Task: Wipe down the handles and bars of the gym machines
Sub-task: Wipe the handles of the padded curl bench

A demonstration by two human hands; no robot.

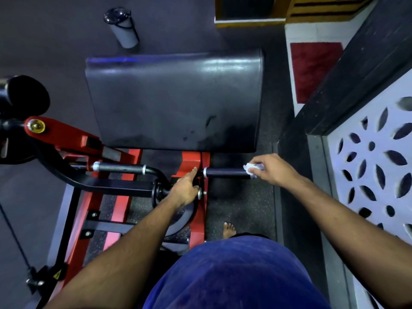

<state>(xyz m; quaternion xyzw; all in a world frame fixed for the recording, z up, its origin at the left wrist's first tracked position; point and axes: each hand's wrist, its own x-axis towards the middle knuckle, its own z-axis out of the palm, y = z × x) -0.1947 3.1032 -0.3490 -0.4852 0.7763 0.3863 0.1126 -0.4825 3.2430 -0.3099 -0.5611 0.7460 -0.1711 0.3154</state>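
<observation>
A red-framed curl machine stands below me with a big black arm pad (174, 101). Two black handles stick out beneath the pad: the right handle (225, 173) and the left handle (120, 167). My right hand (270, 169) holds a crumpled white wipe (253, 168) wrapped around the outer end of the right handle. My left hand (186, 188) rests on the machine's pivot hub beside the red upright (205, 159), with its fingers curled around the black part there and the thumb pointing up.
A white wall panel with leaf-shaped cutouts (374, 166) runs close on the right. A grey cylinder with a black cap (123, 27) stands on the floor beyond the pad. A black weight horn (24, 97) is at the left. My bare foot (229, 229) is on the speckled floor.
</observation>
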